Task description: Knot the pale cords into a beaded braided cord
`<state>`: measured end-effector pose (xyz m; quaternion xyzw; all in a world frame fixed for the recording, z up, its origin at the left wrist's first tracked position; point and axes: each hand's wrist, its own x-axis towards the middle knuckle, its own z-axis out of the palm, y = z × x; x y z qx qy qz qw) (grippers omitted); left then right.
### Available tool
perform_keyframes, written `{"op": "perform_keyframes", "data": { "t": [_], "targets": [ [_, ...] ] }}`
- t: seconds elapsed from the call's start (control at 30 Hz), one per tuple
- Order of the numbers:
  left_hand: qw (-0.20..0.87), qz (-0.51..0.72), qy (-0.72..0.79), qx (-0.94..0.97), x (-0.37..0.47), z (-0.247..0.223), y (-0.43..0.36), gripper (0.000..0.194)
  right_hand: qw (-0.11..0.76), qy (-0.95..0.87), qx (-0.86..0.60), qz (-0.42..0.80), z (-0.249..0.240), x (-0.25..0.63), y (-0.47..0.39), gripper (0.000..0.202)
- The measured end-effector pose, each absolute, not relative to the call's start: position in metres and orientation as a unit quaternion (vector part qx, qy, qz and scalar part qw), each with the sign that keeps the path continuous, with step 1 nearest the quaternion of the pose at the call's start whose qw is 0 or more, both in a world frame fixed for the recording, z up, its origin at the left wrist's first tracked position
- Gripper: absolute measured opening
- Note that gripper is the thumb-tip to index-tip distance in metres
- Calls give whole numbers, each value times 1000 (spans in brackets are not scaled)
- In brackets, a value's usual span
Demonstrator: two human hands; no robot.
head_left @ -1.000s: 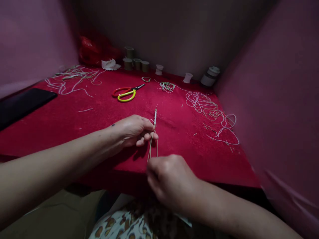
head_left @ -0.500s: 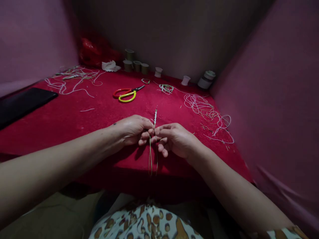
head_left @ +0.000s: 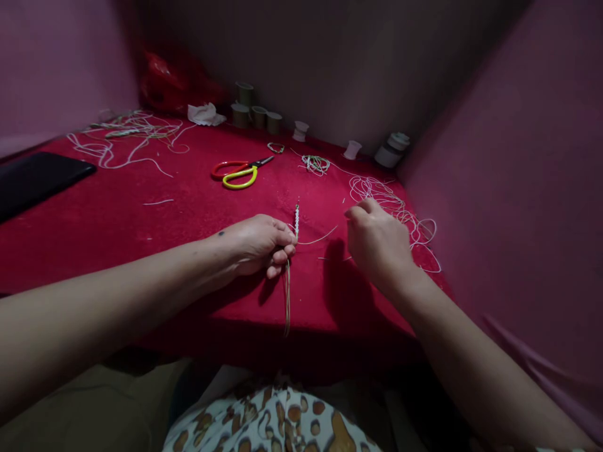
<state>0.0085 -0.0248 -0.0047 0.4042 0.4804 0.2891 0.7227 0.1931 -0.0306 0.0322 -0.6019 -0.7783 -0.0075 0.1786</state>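
Nearest, below the braid [head_left: 296, 221], is patterned clothing [head_left: 282, 417]. Tan cords [head_left: 288, 295] hang from beside the braid's near end toward the front edge of the red bench [head_left: 202, 216]. The left hand [head_left: 257, 243] is just left of the braid, its fingers narrowed to a pinch on that near end. The right hand [head_left: 379, 242] is well apart, to the braid's right, fingers curled in; whether they grip anything I cannot tell. Between that hand and the braid curves a thin strand [head_left: 321, 239]. Scissors [head_left: 241, 172] lie beyond the braid, to its left; a tangle of pale cord [head_left: 374, 189] lies beyond, to its right. Farther behind the braid stand green spools [head_left: 240, 117], leftward, and a bottle [head_left: 392, 150], rightward.
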Motion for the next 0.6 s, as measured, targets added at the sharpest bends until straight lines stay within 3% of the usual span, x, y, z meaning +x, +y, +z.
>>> {"op": "perform_keyframes", "data": {
  "t": [0.07, 0.13, 0.27, 0.4, 0.6],
  "targets": [
    [725, 294, 475, 402, 8, -4, -25, 23, 216, -803, -551, 75, 26, 180, -35, 24],
    [725, 292, 478, 402, 8, -4, -26, 25, 230, -783, -529, 232, 18, 168, -36, 24],
    [715, 297, 485, 407, 9, -4, -26, 27, 192, -643, -543, 504, 7, 153, -33, 4],
    [704, 294, 482, 431, 7, -5, -27, 27, 201, -586, -533, 576, 7, 154, -26, 22],
    [657, 252, 513, 491, 7, 2, -31, 28, 178, -536, -516, 643, 7, 161, -15, 19]
  ]
}}
